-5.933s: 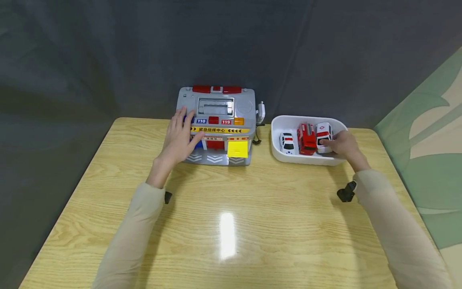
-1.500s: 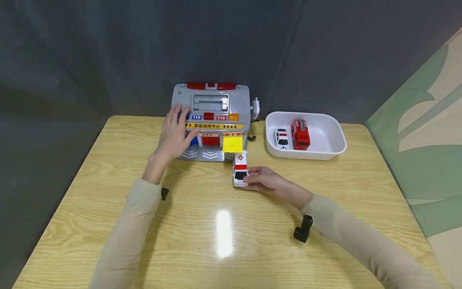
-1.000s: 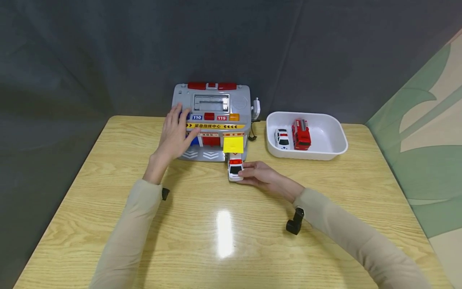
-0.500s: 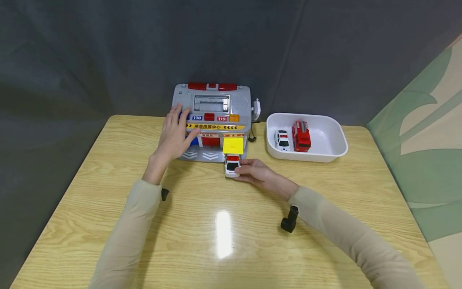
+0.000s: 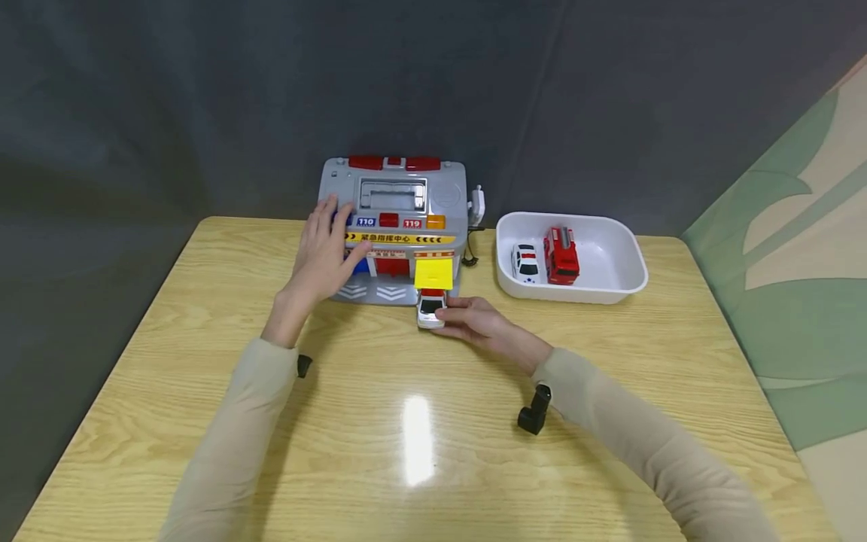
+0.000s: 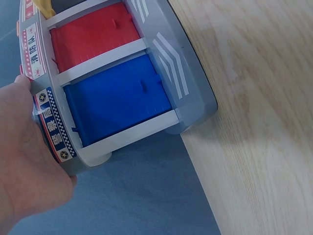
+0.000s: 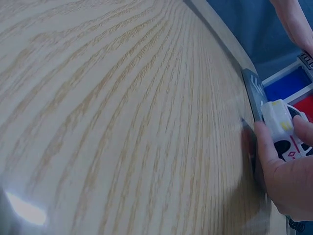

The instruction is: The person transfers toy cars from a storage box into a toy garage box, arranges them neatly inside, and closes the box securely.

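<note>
A white toy ambulance [image 5: 431, 311] is partly in the right bay of a grey toy rescue station [image 5: 445, 194], its rear hidden below the raised yellow door [image 5: 433, 274]. My right hand [image 5: 479, 322] pinches the ambulance near its front, thumb on top and fingers along the side. In the right wrist view the ambulance [image 7: 279, 119] shows between thumb and fingers. My left hand [image 5: 320, 256] rests with spread fingers on the station's left side. The left wrist view shows its thumb at the front edge, beside the lowered blue door [image 6: 117, 100] and red door [image 6: 95, 36].
A white bin [image 5: 612, 295] on the right holds a small white toy police car [image 5: 525, 263] and a red toy fire truck [image 5: 561, 256]. A white handset [image 5: 477, 205] with a black cord hangs on the station's right side. A dark curtain [image 5: 433, 83] stands behind the wooden table [image 5: 339, 421].
The right hand has taken the ambulance from the bin, carried it left and pushed it backward into the bay below the yellow door. The left hand has stayed on the station.
</note>
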Motion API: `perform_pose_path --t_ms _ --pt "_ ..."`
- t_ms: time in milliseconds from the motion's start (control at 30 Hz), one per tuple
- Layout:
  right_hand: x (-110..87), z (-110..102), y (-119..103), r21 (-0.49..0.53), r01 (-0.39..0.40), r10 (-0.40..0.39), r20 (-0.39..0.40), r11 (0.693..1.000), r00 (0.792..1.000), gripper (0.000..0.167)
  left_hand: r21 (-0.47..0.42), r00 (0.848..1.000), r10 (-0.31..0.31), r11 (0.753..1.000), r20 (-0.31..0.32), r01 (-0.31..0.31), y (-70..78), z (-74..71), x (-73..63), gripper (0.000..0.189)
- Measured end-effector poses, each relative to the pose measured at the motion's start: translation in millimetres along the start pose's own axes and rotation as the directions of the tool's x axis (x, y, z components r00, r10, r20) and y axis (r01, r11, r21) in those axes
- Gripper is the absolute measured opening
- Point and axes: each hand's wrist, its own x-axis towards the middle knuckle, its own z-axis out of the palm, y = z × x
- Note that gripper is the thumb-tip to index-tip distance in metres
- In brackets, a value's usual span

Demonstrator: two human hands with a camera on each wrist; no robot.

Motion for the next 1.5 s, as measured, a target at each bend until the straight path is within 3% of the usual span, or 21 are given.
perform_pose_path --t_ms 267,433,633,833,1000,1167,1367,1500 --pt "-1.2 -2.8 -0.4 0.007 0.010 -0.011 0.005 1.000 1.000 0.056 -0.003 1.000 0.004 1.000 -0.005 -0.004 -0.8 -0.6 -0.3 0.072" --pt "-0.8 -5.4 -2.6 -0.003 -0.004 0.004 -0.046 1.000 0.999 0.056 -0.003 1.000 0.004 1.000 -0.007 -0.004 -2.1 0.5 -0.5 0.072" --pt "4.1 -6.3 -3.6 -0.025 0.006 -0.008 -0.051 1.000 0.999 0.035 -0.004 1.000 0.009 1.000 -0.013 -0.010 -1.6 0.2 -1.2 0.072" --pt "9.0 -7.1 -3.8 -0.142 0.010 -0.015 -0.030 0.990 0.999 0.012 -0.009 1.000 0.000 1.000 -0.004 0.000 -1.0 -0.6 -1.6 0.072" --pt "10.3 -8.2 -5.3 -0.248 0.010 -0.017 -0.027 0.969 1.000 0.025 -0.009 1.000 -0.005 1.000 0.003 0.005 -1.1 -1.5 -1.6 0.073" --pt "12.1 -10.2 -8.0 -0.288 0.012 -0.015 -0.010 0.958 1.000 0.037 -0.013 1.000 -0.007 1.000 0.006 0.007 -2.0 -2.0 -1.7 0.073" --pt "14.4 -12.2 -11.9 -0.313 0.023 -0.021 0.011 0.949 1.000 0.037 -0.006 1.000 -0.001 1.000 0.006 0.001 -1.7 -3.8 -0.2 0.073" --pt "16.1 -13.0 -13.9 -0.351 -0.006 0.000 -0.019 0.937 1.000 0.034 -0.008 1.000 -0.002 1.000 0.016 0.002 -0.6 -3.8 -0.4 0.073"
